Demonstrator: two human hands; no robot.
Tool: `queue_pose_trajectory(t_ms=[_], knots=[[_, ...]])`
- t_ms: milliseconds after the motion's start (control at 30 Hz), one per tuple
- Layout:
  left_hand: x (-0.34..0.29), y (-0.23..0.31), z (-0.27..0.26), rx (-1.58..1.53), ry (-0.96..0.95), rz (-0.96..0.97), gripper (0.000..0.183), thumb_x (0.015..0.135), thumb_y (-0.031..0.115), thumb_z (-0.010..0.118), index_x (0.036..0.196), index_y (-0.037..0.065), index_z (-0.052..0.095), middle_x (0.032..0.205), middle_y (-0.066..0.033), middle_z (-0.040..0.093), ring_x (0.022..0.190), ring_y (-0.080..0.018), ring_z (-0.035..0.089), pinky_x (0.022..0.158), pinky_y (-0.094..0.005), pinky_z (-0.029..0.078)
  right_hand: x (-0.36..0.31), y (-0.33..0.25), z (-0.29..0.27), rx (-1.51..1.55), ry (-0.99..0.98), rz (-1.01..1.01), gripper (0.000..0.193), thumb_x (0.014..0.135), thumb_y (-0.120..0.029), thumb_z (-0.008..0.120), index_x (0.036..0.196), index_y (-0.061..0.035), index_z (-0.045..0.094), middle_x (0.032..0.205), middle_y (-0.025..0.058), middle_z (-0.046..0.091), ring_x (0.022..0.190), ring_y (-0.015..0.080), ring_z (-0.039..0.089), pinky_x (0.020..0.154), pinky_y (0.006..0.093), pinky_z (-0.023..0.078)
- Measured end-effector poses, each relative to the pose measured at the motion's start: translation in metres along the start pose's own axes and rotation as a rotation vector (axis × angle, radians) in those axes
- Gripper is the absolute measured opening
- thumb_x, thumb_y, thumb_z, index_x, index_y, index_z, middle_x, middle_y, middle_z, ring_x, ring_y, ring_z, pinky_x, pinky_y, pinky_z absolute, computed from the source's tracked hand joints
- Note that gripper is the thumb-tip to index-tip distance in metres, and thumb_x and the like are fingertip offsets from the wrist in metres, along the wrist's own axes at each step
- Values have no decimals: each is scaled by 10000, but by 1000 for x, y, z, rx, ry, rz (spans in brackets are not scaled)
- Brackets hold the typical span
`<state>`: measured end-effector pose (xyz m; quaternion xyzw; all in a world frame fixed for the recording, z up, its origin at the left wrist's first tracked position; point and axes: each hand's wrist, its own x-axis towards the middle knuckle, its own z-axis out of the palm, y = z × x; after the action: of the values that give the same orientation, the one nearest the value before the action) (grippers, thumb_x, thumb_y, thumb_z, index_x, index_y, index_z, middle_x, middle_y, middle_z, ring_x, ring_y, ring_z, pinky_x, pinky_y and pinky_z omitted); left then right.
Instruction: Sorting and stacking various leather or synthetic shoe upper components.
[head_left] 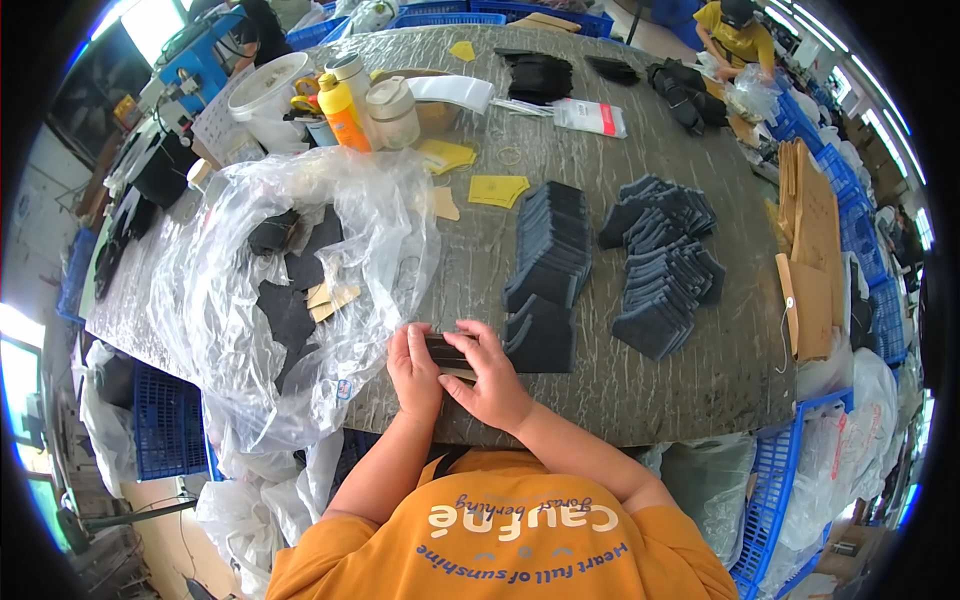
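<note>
A grey crackle-patterned table (620,390) fills mid-frame; a crumpled clear plastic bag (300,270) of dark scraps sprawls centre-left, and fanned stacks of dark fabric pieces (550,250) lie centre-right. At lower centre the left hand (415,368) and right hand (490,380) both pinch one small dark piece (447,352); it looks light, limp and matte, best held by its edges.

At ten o'clock from my hands a big crumpled clear plastic bag (300,270) lies open. At one o'clock, far across the table, lies a flat clear packet with a red label (592,117).
</note>
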<state>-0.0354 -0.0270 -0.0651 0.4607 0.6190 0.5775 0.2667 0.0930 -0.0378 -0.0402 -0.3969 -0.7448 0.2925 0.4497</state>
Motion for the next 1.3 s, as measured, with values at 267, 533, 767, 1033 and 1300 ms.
queue_pose_trajectory(t_ms=[267,533,767,1033,1300], knots=[[-1,13,-4,-35,-24,-79,273,973,198,425,875,14,602,796,-50,583,745,-134,529,700,-275,436,-1,-26,-17,-426,-160,-43,621,754,-148,673,1316,-27,436,1190,147,483,1070,326,499,927,420,408],[0,16,-7,148,-113,359,133,931,133,532,945,16,594,881,-59,600,808,-132,552,735,-271,446,1,-9,-13,-469,-136,5,451,764,-57,550,1210,-11,501,954,135,512,887,312,523,780,412,441],[1,11,-9,46,-307,99,303,993,218,366,1087,15,571,1056,-150,594,992,-225,550,887,-344,420,5,-8,-9,-378,-54,-23,409,774,-25,540,1180,2,500,965,136,508,908,318,518,781,406,450],[12,10,-35,-688,-398,-398,348,996,234,407,1196,-28,518,1180,-134,568,1049,-195,553,927,-346,442,10,-4,-35,546,-31,749,375,812,28,613,1178,-4,538,998,60,598,795,145,590,606,272,500],[13,20,-39,-723,-540,-403,219,915,76,542,1102,-25,594,970,-105,661,813,-178,623,740,-317,508,-9,9,-32,1120,10,814,443,863,29,569,1288,-30,455,1124,78,567,875,140,590,601,251,519]])
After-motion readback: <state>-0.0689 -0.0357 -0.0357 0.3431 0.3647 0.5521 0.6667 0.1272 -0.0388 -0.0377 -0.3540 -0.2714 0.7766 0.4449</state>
